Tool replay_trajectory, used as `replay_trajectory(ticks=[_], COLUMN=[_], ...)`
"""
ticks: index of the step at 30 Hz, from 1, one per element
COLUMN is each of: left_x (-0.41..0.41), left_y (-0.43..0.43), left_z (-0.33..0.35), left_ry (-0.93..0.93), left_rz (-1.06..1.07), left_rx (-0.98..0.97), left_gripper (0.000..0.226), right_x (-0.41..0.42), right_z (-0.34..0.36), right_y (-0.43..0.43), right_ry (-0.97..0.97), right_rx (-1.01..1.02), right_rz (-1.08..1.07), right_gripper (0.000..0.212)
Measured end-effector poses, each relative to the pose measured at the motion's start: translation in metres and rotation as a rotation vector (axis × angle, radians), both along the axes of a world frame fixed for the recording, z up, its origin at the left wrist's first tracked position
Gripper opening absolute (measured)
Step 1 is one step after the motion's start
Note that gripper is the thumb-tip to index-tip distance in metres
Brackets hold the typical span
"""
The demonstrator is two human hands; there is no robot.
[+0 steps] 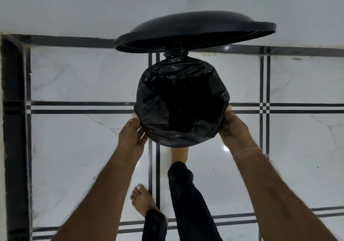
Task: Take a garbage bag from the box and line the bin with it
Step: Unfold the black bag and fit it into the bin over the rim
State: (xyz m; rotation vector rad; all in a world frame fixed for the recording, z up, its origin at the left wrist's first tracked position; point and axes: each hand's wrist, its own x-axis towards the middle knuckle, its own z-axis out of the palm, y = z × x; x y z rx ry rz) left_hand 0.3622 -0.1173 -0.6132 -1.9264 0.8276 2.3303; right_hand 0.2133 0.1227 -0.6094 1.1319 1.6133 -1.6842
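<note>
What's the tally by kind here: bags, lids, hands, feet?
garbage bag: 1
bin lid: 1
hands: 2, left hand and right hand
bare feet: 2, left foot and right foot
total: 6
</note>
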Motion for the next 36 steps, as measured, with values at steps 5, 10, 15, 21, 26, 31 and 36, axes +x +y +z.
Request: replay_trajectory(ticks=[5, 10, 15, 21, 26, 31, 36], left_x=[-0.019, -0.028, -0.05, -0.056, -0.083, -0.117, -0.121], left_y=[0.001, -0.01, -0.033, -0.047, -0.056, -0.071, -0.084], left_z=[-0.004, -0.002, -0.002, -0.014, 0.002, 0.011, -0.003], left_ry=[-0.199, -0.011, -0.012, -0.088, -0.027, -0.04, -0.032], left_rz=[0.051, -0.049, -0.131, -0.237, -0.302, -0.394, -0.484], left_rx=[-0.132, -0.333, -0.292, -0.202, -0.232, -0.14, -0.088], left_gripper=[0.019, 0.025, 0.025, 0.029, 0.045, 0.034, 0.025], right_x=[-0.014, -0.02, -0.053, -0.083, -0.099, -0.125, -0.14], right_z=[-0.01, 0.002, 0.008, 0.011, 0.022, 0.015, 0.003], right_y=[-0.006, -0.026, -0.04, -0.036, -0.05, -0.076, -0.084], right_ry=[-0.022, 0.303, 0.112, -0.089, 0.131, 0.088, -0.047], right_rx=[0.174, 0.263, 0.143, 0.218, 0.105, 0.12, 0.131], right_rz=[0.013, 0.058, 0.089, 0.328, 0.482, 0.523, 0.553], right_gripper=[0.022, 0.024, 0.028, 0.03, 0.044, 0.031, 0.032])
